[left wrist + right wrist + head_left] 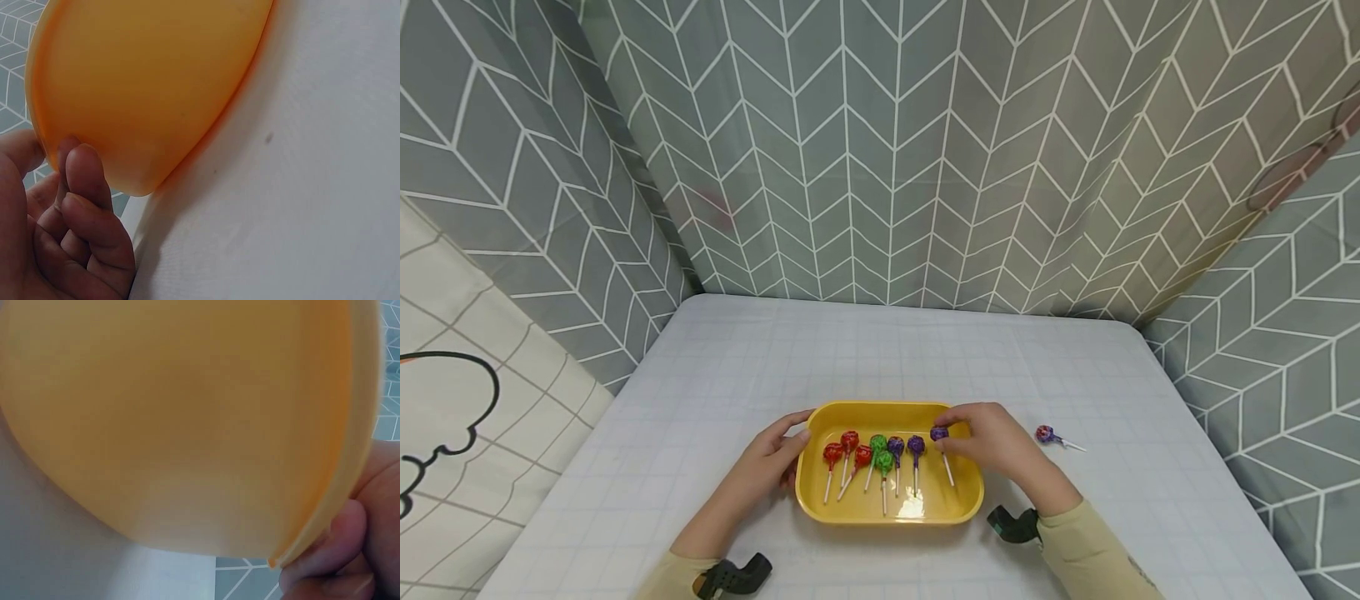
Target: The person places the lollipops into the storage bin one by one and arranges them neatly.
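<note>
A yellow tray (pixel 891 518) stands on the table. Its left end is gripped by my left hand (pixel 767 461), thumb at the rim; in the left wrist view the fingers curl against its outer wall. My right hand (pixel 988 435) reaches over the right end and pinches a purple lollipop (pixel 939 433) by its head, the white stick pointing down into the tray. In the tray lie three red lollipops (pixel 832 452), two green lollipops (pixel 878 443) and two more purple lollipops (pixel 916 445). The right wrist view shows the tray's outer wall (pixel 187 437), which hides the lollipops.
Another lollipop (pixel 1045 433), its wrapper purple and red, lies on the white tabletop (pixel 880 350) right of my right hand. Grey curtains with white lines (pixel 880 167) hang behind the table and at its sides. Each wrist wears a black camera mount (pixel 741 575).
</note>
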`<state>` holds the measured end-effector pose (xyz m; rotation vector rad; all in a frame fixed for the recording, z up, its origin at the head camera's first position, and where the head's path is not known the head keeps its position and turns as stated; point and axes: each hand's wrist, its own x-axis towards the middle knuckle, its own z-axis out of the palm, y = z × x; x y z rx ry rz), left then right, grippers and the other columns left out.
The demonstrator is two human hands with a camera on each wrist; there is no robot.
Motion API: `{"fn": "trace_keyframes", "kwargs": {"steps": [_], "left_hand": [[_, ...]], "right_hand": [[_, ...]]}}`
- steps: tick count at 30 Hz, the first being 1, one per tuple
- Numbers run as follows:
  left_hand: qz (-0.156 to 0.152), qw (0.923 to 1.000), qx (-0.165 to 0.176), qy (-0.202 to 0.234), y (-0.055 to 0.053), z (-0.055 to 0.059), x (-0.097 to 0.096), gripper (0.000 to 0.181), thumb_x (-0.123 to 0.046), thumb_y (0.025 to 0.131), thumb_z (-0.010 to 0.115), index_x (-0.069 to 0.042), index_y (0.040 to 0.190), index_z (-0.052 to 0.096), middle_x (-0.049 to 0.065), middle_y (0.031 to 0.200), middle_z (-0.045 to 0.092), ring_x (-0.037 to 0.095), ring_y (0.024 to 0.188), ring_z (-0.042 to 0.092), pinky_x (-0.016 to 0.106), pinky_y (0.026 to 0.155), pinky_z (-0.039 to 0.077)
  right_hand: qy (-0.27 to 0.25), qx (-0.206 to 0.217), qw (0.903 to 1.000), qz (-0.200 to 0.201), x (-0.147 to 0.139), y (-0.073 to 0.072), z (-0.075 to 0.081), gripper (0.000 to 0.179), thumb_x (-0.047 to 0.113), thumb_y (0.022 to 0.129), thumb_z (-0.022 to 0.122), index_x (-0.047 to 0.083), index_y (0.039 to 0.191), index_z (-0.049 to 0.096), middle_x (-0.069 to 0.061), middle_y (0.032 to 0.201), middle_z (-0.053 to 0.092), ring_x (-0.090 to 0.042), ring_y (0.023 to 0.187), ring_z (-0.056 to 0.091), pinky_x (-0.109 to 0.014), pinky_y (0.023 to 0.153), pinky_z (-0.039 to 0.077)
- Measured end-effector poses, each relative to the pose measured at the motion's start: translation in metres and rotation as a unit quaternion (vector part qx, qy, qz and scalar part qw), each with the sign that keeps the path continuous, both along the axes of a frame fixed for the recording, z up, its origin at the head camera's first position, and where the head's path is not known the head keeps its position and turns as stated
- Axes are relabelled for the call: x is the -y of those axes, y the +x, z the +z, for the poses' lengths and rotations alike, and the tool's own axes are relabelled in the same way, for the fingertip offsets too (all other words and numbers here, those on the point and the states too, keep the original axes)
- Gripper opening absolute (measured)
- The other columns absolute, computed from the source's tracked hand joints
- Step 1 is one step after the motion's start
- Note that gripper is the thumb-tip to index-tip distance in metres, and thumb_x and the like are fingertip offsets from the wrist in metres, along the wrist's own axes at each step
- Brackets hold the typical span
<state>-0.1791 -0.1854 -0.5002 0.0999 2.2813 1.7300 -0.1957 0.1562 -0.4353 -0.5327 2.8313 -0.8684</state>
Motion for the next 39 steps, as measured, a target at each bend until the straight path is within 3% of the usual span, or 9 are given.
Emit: {"fn": "trace_keyframes", "kwargs": {"steps": [14, 25, 32, 39], "left_hand": [[-0.010, 0.9998, 0.004, 0.015, -0.001, -0.003, 0.001, 0.039, -0.041, 0.091, 0.049, -0.034, 0.128, 0.043, 0.014, 0.067, 0.058, 0.024, 0.050, 0.048, 0.033, 0.045, 0.043], [-0.011, 0.9999, -0.012, 0.006, 0.000, -0.002, 0.000, 0.039, -0.043, 0.090, 0.049, -0.035, 0.128, 0.043, 0.013, 0.066, 0.058, 0.024, 0.049, 0.050, 0.034, 0.044, 0.045], [-0.001, 1.0000, 0.007, 0.000, -0.001, -0.001, -0.001, 0.036, -0.046, 0.088, 0.050, -0.041, 0.124, 0.045, 0.014, 0.068, 0.059, 0.026, 0.050, 0.050, 0.034, 0.046, 0.046], [-0.001, 1.0000, 0.006, 0.003, -0.001, -0.001, 0.000, 0.037, -0.047, 0.088, 0.051, -0.041, 0.123, 0.045, 0.015, 0.067, 0.058, 0.025, 0.049, 0.049, 0.034, 0.045, 0.045]], "right_hand": [[0.038, -0.015, 0.9990, 0.020, 0.005, 0.002, 0.003, 0.017, 0.030, 0.077, 0.071, 0.023, 0.092, 0.068, 0.014, 0.087, 0.062, -0.013, 0.086, 0.058, -0.030, 0.075, 0.046], [0.076, -0.042, 0.9957, 0.034, 0.014, 0.005, 0.003, 0.017, 0.030, 0.076, 0.072, 0.021, 0.090, 0.069, 0.014, 0.084, 0.062, -0.011, 0.080, 0.056, -0.031, 0.074, 0.045], [0.122, -0.061, 0.9903, 0.026, 0.020, 0.008, 0.003, 0.019, 0.031, 0.074, 0.073, 0.022, 0.090, 0.069, 0.013, 0.084, 0.062, -0.010, 0.077, 0.055, -0.032, 0.072, 0.046], [0.137, -0.069, 0.9875, 0.035, 0.024, 0.010, 0.005, 0.019, 0.030, 0.075, 0.073, 0.020, 0.091, 0.069, 0.010, 0.085, 0.063, -0.010, 0.075, 0.055, -0.031, 0.066, 0.046]]}}
